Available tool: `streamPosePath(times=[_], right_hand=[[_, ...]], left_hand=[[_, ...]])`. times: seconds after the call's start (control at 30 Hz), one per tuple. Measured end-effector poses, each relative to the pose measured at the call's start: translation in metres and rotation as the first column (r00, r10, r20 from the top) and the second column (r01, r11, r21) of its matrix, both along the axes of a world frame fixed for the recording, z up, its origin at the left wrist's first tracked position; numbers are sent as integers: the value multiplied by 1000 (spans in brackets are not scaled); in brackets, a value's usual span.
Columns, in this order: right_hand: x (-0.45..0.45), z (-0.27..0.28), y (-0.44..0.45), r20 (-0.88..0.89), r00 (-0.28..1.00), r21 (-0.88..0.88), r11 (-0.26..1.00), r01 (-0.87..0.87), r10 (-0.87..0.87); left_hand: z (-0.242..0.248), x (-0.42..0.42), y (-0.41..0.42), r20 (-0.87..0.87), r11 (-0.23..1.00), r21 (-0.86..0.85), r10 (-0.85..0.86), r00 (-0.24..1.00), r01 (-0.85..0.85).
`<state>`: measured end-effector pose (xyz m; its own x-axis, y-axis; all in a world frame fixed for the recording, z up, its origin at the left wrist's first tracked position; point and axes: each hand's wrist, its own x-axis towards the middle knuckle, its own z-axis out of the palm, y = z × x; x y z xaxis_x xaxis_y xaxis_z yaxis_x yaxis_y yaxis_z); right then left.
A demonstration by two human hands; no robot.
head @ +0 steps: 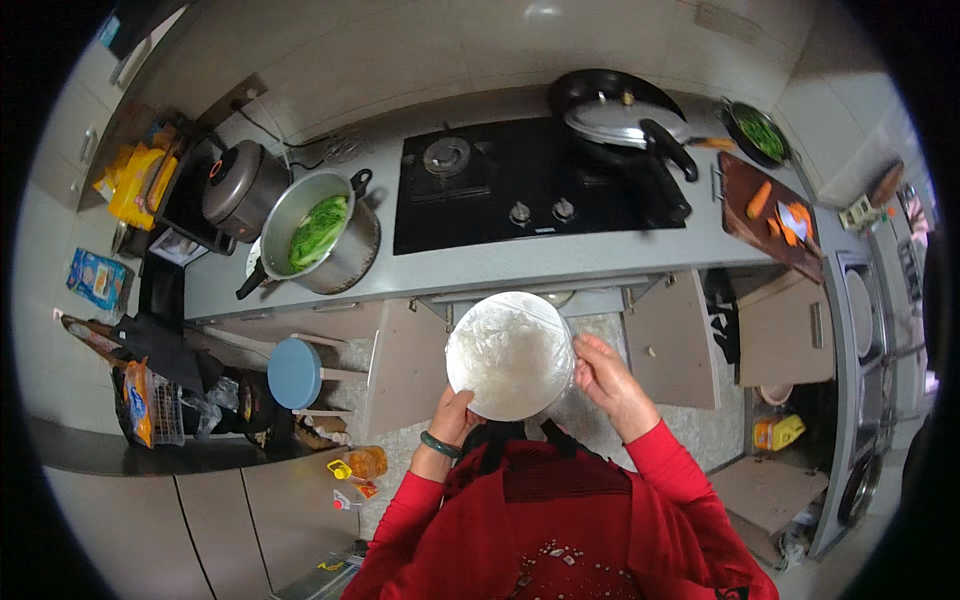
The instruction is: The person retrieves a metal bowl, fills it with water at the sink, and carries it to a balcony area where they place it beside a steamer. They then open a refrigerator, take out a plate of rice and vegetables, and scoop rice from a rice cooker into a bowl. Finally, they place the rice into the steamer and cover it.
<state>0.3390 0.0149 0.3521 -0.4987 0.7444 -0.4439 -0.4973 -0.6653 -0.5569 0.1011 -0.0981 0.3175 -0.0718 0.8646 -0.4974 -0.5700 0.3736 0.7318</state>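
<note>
A round, pale dish or disc [510,356] with a shiny, crinkled surface like plastic film is held up in front of my body, above the floor. My left hand [454,418] grips its lower left edge, the thumb on top and the fingers partly hidden beneath. On that wrist is a dark green bangle [440,445]. My right hand [606,371] pinches the right edge, where the film looks gathered. Whether anything lies under the film I cannot tell. Just beyond it, cabinet doors stand open below the counter [450,270].
A pressure cooker pot [304,232] with leafy greens stands left of the black gas hob [510,187]. A lidded pan [622,124] sits on the hob's right side. Carrots and a knife lie on a cutting board [765,217]. Open cabinet doors [409,367] [667,337] flank me; a blue stool [294,373] stands left.
</note>
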Motion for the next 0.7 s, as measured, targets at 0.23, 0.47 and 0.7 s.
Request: streamPosePath(times=[0.23,0.47,0.7], right_hand=[[-67,-22,26,-91,993,-30,996,-85,82],[-120,5,92,22,999,-108,993,50,-48],[-201,22,121,573,814,488,838,-246,-95]], left_hand=[[-2,-64,32,9,1000,11,29,1000,-29],[-34,-109,75,-119,995,64,86,989,-79],[-58,-120,127,-468,971,238,134,873,-21]])
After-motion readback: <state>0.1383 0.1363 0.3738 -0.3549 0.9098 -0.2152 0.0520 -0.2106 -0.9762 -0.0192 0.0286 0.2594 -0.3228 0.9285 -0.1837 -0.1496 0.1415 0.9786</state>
